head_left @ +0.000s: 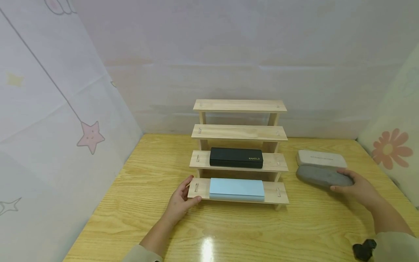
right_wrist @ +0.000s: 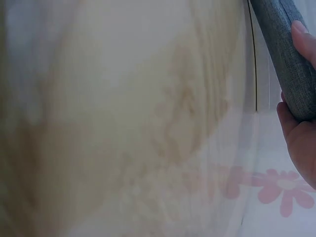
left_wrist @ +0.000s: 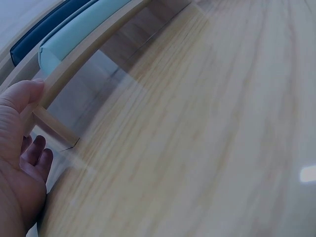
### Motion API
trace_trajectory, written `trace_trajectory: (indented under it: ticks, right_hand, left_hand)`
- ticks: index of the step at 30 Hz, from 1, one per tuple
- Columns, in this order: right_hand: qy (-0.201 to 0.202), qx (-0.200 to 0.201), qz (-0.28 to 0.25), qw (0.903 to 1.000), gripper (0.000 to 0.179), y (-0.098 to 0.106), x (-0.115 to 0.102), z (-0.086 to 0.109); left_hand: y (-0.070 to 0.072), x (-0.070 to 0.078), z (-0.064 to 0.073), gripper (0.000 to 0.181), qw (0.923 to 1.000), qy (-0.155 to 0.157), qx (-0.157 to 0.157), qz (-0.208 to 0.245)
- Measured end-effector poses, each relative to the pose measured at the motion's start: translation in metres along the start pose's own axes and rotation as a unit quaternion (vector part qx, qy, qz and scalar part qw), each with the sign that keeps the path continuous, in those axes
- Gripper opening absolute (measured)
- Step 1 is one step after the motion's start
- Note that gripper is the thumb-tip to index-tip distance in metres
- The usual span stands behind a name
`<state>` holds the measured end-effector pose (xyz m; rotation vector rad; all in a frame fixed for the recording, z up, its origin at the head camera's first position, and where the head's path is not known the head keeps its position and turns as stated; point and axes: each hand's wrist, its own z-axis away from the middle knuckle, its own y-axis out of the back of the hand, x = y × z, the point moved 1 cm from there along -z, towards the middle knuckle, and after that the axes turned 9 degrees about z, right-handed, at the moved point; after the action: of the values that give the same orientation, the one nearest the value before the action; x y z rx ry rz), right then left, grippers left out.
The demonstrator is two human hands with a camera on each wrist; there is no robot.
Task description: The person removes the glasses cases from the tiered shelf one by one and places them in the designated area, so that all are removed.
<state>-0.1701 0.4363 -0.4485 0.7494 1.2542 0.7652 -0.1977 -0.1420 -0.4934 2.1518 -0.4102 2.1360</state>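
The right hand (head_left: 358, 187) is gripping the gray fabric glasses case (head_left: 317, 175) by its right end, fingers curving round it, just in front of the off-white case (head_left: 320, 158). The left hand (head_left: 178, 203), fingers half-curled, is holding the stepped wooden rack (head_left: 239, 132) at its lowest left corner.

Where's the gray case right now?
In the head view, the gray case is on the right side, held in the right hand, just below the off-white case in the picture and right of the tiered wooden stand.
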Motion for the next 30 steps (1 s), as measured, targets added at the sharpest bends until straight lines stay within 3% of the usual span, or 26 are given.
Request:
trace_trajectory:
  ticks: [21,30]
  right_hand:
    - [-0.010,-0.016,0.026,0.9995,0.101,-0.006,0.014,-0.019]
    - [-0.018,0.009,0.054,0.9983,0.104,-0.005,0.014,-0.023]
  left_hand:
    - [0.000,0.000,0.000,0.084,1.0000,-0.001,0.005,-0.002]
    - [0.000,0.001,-0.001,0.083,0.9999,-0.008,-0.001,-0.010]
